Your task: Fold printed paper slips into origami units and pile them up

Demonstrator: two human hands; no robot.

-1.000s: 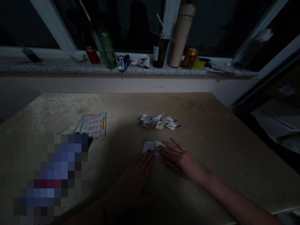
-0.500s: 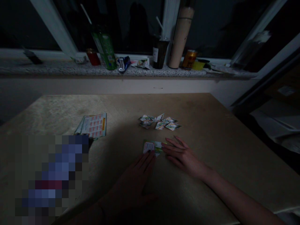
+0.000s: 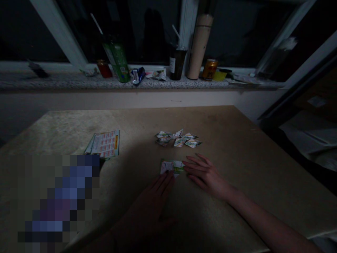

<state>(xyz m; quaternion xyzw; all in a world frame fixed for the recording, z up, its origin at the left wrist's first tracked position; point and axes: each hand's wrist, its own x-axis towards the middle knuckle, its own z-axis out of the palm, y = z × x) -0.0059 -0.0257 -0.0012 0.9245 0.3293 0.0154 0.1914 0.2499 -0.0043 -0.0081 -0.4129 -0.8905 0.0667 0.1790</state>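
A folded printed paper (image 3: 178,168), green and white, lies flat on the table between my hands. My left hand (image 3: 151,196) is in shadow, its fingers stretched out flat and the fingertips on the paper's near left edge. From the right, my right hand (image 3: 204,172) rests with fingers spread, the tips touching the paper's right end. Just beyond are several small folded paper pieces (image 3: 180,141) with pointed corners, grouped together. To the left is a stack of printed sheets (image 3: 105,144) with red and yellow print.
A blurred-out bluish object (image 3: 71,189) covers the table's left front. Along the granite windowsill (image 3: 155,84) stand a green bottle (image 3: 121,65), a red jar (image 3: 104,69), a dark cup with a straw (image 3: 177,65), a tall pinkish flask (image 3: 198,49) and an orange can (image 3: 210,69).
The camera view has shifted slightly. My right hand's fingers have moved a little along the paper's right end; the left hand stays nearly in place.
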